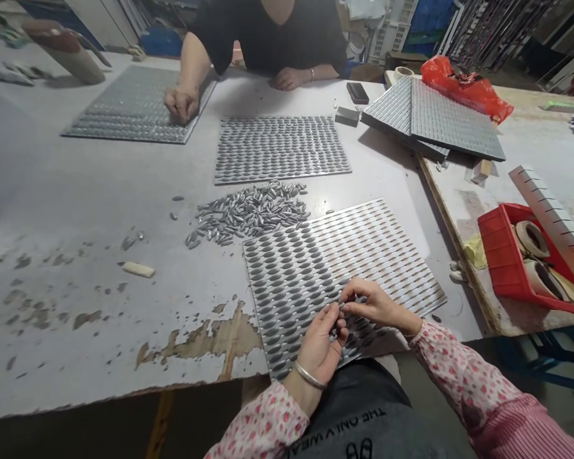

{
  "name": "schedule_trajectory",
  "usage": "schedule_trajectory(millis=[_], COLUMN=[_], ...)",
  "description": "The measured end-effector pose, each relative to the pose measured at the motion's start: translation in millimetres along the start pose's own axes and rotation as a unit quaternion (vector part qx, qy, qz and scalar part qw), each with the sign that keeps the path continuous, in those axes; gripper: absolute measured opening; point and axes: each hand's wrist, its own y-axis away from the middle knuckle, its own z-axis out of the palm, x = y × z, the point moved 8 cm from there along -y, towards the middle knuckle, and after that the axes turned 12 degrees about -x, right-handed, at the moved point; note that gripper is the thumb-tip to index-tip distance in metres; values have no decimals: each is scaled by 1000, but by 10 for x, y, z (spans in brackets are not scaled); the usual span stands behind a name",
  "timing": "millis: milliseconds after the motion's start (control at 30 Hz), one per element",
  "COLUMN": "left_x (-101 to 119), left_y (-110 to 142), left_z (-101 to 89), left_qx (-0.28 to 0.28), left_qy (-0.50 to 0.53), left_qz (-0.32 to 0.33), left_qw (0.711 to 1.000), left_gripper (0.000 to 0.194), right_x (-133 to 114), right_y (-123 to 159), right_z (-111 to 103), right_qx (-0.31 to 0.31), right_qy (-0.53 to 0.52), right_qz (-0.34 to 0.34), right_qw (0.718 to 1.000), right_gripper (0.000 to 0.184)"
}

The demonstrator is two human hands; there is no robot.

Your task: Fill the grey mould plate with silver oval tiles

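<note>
1. Your left hand [321,338] and right hand [374,305] meet over the patterned panel [387,255]; each grip is closed, fingertips together on one small grey piece [341,306].
2. That piece is above the patterned panel, whose left part carries rows of dark ovals.
3. The pile of grey pieces [253,212] lies just beyond the patterned panel's far left corner, on the table [100,185].
4. Well right of the patterned panel is the red bin [500,255], holding tape rolls [532,239].
</note>
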Motion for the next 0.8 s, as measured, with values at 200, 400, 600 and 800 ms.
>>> schedule_trajectory(millis=[200, 400, 600, 800], left_x=[0, -19, -37, -23], left_y=[38, 72, 68, 58], left_z=[146, 61, 73, 46], left_qx=[-39, -4, -25, -4], left_qy=[-1, -14, -32, -27], left_qz=[-27, -56, -51, -35], left_qw=[999, 998, 998, 999], left_gripper=[16, 10, 13, 7], right_x=[211, 482, 501, 415], right_y=[84, 46, -62, -37], right_z=[-294, -466, -377, -434], right_qx=[94, 53, 21, 77], right_qy=[-132, 131, 236, 261], right_qz=[38, 67, 64, 63], right_qw=[986, 988, 969, 960], right_gripper=[25, 15, 7, 8])
